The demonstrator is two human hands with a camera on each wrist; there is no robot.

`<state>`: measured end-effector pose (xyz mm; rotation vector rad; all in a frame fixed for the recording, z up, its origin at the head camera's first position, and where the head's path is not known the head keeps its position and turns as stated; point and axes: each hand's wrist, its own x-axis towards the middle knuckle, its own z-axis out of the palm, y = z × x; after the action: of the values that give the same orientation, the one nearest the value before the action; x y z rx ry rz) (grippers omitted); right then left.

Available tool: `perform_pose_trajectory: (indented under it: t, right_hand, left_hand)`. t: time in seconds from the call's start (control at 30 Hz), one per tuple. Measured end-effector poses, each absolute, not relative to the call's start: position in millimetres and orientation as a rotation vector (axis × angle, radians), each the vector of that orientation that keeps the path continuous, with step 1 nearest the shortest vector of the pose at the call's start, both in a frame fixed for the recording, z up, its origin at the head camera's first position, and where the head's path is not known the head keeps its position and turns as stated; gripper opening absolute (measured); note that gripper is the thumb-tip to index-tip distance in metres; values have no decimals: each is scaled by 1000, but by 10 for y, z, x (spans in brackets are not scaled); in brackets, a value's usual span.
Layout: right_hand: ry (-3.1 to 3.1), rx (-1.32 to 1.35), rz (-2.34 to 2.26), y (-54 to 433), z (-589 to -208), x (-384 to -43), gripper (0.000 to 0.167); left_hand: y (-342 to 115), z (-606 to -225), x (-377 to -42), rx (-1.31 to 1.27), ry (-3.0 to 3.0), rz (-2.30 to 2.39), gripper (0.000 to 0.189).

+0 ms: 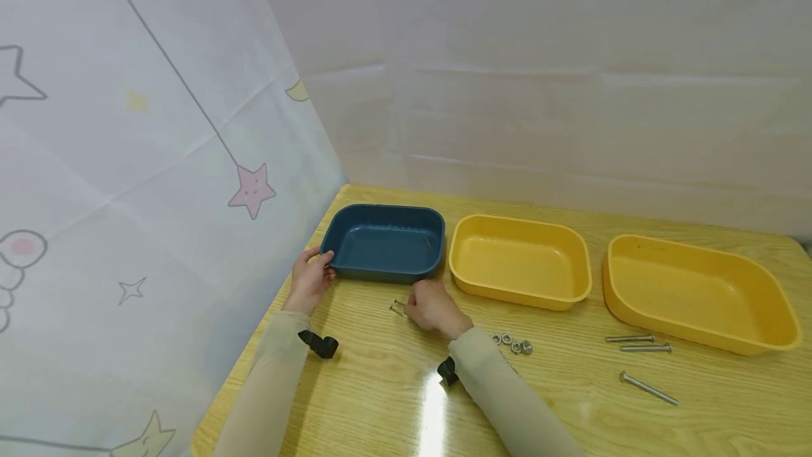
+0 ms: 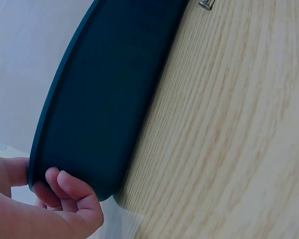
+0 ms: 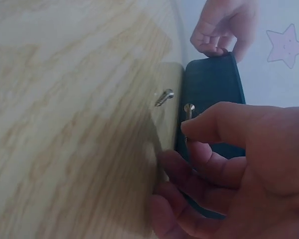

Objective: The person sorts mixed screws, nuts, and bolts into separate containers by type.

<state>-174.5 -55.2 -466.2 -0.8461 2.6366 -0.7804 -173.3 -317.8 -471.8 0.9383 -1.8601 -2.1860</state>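
At the left end of the table stands a dark blue tray (image 1: 387, 277). My left hand (image 1: 309, 281) grips its left front corner, thumb over the rim and fingers curled against the outer wall. In front of the tray, my right hand (image 1: 436, 307) pinches a small screw (image 3: 189, 109) between thumb and forefinger, head end showing. Close beside it on the wood lies another screw (image 3: 164, 97). One more thin screw (image 1: 428, 242) rests inside the tray, toward its right side.
Two yellow trays, a middle one (image 1: 520, 295) and a right one (image 1: 698, 337), stand in line with the blue one. Several nuts (image 1: 517, 347) lie by the right sleeve. Two bolts (image 1: 646, 348) and a longer bolt (image 1: 648, 388) lie at right. Curtains rise behind and at left.
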Motion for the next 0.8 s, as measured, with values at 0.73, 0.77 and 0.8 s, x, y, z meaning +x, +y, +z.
perform_pose_trajectory:
  t: [0.73, 0.77, 0.8]
  right_hand:
    - [2512, -804, -1038, -479, -4498, -1735, 17]
    - [2513, -813, -1037, -474, -4482, -1731, 19]
    - [2517, -818, -1034, -469, -4468, -1725, 21]
  left_hand:
    - [-3193, -4742, -1730, 915, -1856, -2200, 50]
    - [-3194, -4746, -1732, 913, -1855, -2197, 50]
    - [-3196, -4752, -1735, 914, -1852, -2191, 50]
